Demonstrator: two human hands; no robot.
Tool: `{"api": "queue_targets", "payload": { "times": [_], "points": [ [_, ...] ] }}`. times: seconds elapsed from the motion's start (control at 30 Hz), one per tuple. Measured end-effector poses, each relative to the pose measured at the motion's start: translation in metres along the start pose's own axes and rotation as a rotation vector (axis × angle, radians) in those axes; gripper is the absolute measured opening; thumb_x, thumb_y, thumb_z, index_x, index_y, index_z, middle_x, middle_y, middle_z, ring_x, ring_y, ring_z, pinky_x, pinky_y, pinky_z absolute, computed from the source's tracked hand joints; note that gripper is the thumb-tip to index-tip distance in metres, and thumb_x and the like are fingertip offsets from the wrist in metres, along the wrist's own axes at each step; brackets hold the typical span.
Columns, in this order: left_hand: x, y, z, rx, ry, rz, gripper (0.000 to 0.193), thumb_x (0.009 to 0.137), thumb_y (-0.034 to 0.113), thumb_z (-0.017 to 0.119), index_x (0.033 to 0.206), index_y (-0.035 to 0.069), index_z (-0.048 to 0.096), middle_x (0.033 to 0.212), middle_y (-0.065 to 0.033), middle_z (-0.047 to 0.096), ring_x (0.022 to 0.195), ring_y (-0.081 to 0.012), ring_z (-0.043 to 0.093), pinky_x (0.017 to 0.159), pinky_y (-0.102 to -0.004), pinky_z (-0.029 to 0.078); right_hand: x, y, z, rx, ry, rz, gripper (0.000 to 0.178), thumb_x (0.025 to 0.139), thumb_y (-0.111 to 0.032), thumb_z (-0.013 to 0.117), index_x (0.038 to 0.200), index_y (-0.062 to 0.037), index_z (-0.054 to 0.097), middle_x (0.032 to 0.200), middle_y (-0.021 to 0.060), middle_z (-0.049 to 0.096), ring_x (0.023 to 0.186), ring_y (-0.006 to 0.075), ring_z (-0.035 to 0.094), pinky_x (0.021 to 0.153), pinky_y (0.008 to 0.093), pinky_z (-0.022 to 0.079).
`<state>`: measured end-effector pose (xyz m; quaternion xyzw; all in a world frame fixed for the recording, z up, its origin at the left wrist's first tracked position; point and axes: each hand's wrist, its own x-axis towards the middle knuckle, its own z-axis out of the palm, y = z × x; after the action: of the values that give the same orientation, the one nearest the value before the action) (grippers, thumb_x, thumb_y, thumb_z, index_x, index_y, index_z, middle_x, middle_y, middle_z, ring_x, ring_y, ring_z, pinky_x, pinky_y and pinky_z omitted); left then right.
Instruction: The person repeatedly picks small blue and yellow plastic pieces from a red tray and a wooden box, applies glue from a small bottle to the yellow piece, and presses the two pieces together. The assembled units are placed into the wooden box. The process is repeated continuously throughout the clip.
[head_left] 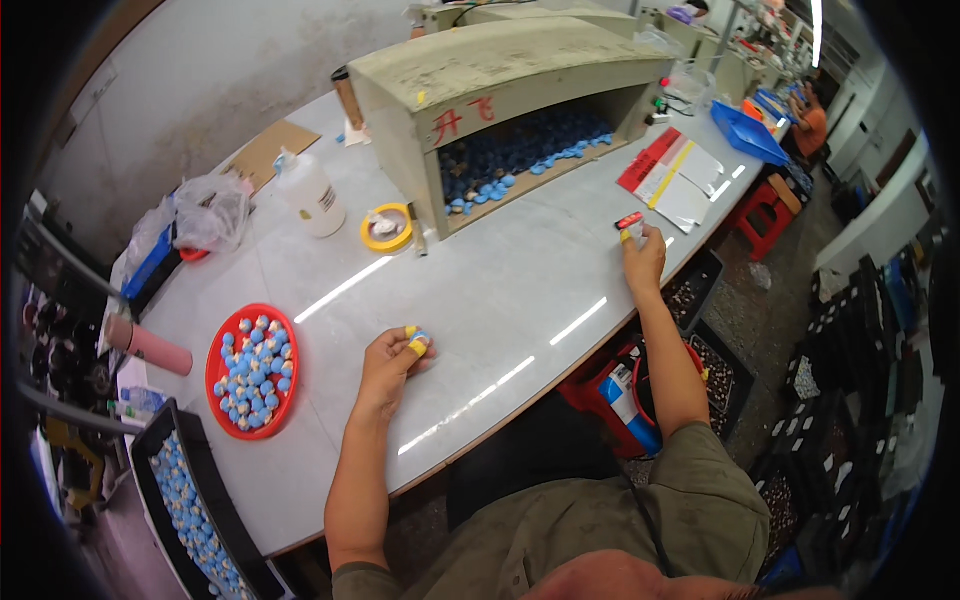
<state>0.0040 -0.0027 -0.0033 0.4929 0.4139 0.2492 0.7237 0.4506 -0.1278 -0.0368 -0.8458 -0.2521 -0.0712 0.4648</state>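
Head view: left hand [386, 368] is pinching a small blue-and-white piece [423, 339] over the table [490, 290], right hand [645, 264] is gripping a red-and-white item [630, 221] well apart, so likely mid-handling one piece, next move seemingly calling for steady left fingers.

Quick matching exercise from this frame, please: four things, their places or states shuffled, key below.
1. left hand
2. right hand
3. round red bowl
4. white bottle

A. full of small blue balls
B. holding a small red-and-white item
C. standing near the yellow ring
D. holding a small blue piece

Pairs: 1-D, 2-B, 3-A, 4-C
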Motion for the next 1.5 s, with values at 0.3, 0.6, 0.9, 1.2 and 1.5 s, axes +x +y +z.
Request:
{"api": "queue_targets", "payload": {
  "times": [0.3, 0.6, 0.9, 1.2, 1.5],
  "points": [
    [-0.001, 0.007, -0.004, -0.043, -0.091, -0.050, 0.038, 0.091, 0.009, 0.070, 0.126, -0.004, 0.060, 0.107, -0.0090, 0.070, 0.091, -0.0131, 0.069, 0.071, -0.0209, 0.052, -0.151, -0.151, 0.030, 0.519, -0.775, -0.524, 0.035, 0.088, -0.011, 0.071, 0.119, 0.0017, 0.060, 0.099, 0.0119, 0.069, 0.084, 0.0189, 0.066, 0.073, 0.0306, 0.052],
    [0.005, -0.001, -0.006, 0.081, -0.169, -0.018, 0.036, 0.089, 0.010, 0.073, 0.121, -0.004, 0.064, 0.087, -0.0047, 0.070, 0.077, -0.0069, 0.065, 0.059, -0.0182, 0.045, -0.179, -0.152, 0.048, 0.781, -0.785, -0.680, 0.027, 0.079, -0.005, 0.073, 0.105, 0.0003, 0.064, 0.083, 0.0127, 0.067, 0.062, 0.0235, 0.062, 0.058, 0.0331, 0.047],
    [0.003, -0.001, -0.006, 0.085, -0.215, -0.010, 0.036, 0.089, 0.006, 0.069, 0.120, -0.010, 0.063, 0.087, -0.0079, 0.071, 0.073, -0.0080, 0.065, 0.062, -0.0190, 0.048, -0.186, -0.152, 0.052, 0.792, -0.690, -0.834, 0.023, 0.079, -0.006, 0.072, 0.098, 0.0026, 0.062, 0.074, 0.0156, 0.064, 0.060, 0.0308, 0.061, 0.056, 0.0367, 0.048],
    [0.001, -0.002, -0.003, 0.062, -0.210, -0.015, 0.037, 0.089, 0.007, 0.070, 0.121, -0.011, 0.062, 0.088, -0.0068, 0.070, 0.074, -0.0063, 0.064, 0.064, -0.0182, 0.048, -0.187, -0.155, 0.053, 0.765, -0.715, -0.844, 0.021, 0.079, -0.007, 0.073, 0.095, 0.0015, 0.063, 0.073, 0.0153, 0.064, 0.059, 0.0318, 0.060, 0.056, 0.0374, 0.047],
    [0.003, -0.002, -0.003, 0.069, -0.161, -0.050, 0.034, 0.092, 0.011, 0.070, 0.120, -0.006, 0.065, 0.098, -0.0087, 0.072, 0.084, -0.0116, 0.069, 0.068, -0.0198, 0.052, -0.188, -0.157, 0.047, 0.613, -0.577, -1.008, 0.022, 0.073, -0.008, 0.075, 0.092, -0.0004, 0.065, 0.073, 0.0126, 0.064, 0.059, 0.0302, 0.060, 0.054, 0.0380, 0.046]
  ]
}}
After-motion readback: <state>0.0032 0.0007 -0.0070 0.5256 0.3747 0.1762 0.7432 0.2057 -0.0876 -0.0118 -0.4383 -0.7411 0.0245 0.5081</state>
